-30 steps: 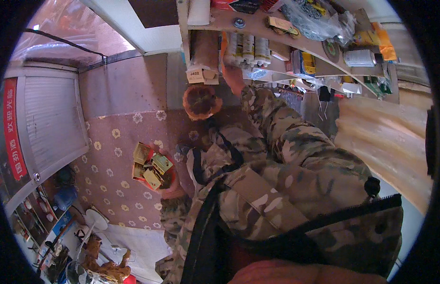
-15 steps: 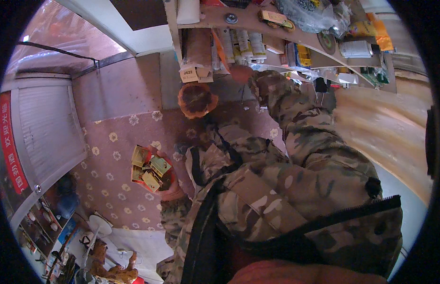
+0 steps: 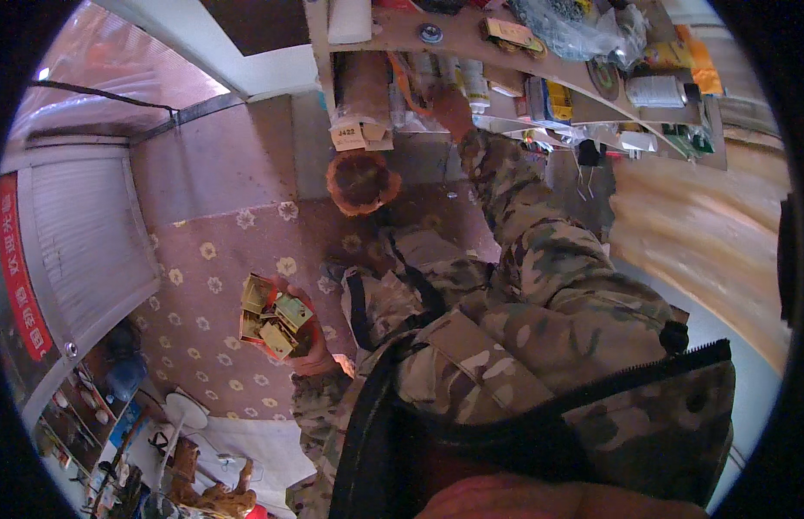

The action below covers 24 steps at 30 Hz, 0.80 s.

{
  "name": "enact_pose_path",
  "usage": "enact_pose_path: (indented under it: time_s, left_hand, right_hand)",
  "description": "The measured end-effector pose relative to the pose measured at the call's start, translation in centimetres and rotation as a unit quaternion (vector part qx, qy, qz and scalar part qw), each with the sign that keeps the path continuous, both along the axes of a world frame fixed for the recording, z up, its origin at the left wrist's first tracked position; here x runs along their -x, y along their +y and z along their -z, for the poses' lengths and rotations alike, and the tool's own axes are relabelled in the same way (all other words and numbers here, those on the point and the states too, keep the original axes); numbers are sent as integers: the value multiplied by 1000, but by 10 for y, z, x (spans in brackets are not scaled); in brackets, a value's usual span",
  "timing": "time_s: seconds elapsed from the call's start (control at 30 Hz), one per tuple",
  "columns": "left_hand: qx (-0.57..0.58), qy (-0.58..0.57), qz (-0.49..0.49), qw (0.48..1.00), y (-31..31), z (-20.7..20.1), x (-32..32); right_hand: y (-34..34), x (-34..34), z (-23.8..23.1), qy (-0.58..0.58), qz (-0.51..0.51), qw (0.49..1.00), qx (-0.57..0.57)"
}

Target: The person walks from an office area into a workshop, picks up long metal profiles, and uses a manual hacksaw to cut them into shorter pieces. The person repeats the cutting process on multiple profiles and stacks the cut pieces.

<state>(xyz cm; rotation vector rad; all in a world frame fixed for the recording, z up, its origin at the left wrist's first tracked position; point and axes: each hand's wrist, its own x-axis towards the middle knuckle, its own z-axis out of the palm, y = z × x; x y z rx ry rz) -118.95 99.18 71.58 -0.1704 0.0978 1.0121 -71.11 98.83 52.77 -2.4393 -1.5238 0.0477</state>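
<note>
My left hand (image 3: 312, 348) is closed around a small open box (image 3: 245, 322), with its fingers along the right side. Several flat brass-coloured pieces (image 3: 276, 338) lie in the box, some tilted over others; their exact kind is hard to make out. My right hand (image 3: 453, 112) is stretched forward into the lower shelf compartment, beside white tubes (image 3: 475, 86) that stand in a row. An orange strip (image 3: 404, 85) hangs just left of its fingers. Those fingers are dark and blurred, so whether they grip anything cannot be seen.
A long cardboard box (image 3: 364, 91) sticks out of the shelf (image 3: 393, 35), above a round cut log (image 3: 364, 182). The upper board carries a tape roll (image 3: 430, 33) and a plastic bag (image 3: 583, 30). A ridged metal panel (image 3: 91, 233) stands at left; a curtain (image 3: 696, 251) hangs at right.
My right hand has moved up and deeper into the shelf, to the tubes. The orange strip has shifted slightly. My left hand and its box have stayed nearly in place.
</note>
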Motion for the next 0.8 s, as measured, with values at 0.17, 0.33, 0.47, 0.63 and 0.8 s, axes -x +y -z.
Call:
enact_pose_path:
  time_s: [0.17, 0.33, 0.47, 0.63, 0.8]
  left_hand:
    - [60, 32, -17, 998, 5, -3, -5]
    - [64, -22, 8, 998, 7, -8, -10]
    - [78, -34, 12, 996, 9, -10, -14]
    - [65, -3, 12, 998, 14, -13, -18]
    - [74, 38, -20, 996, 12, -17, -20]
  right_hand:
    - [29, -22, -80, 17, -132, 988, -77]
    - [23, -1, -97, -14, -187, 979, 84]
    - [22, 24, -62, 21, -141, 989, 34]
    - [20, 43, -12, 61, -76, 995, -15]
    - [19, 21, -18, 86, -81, 993, 10]
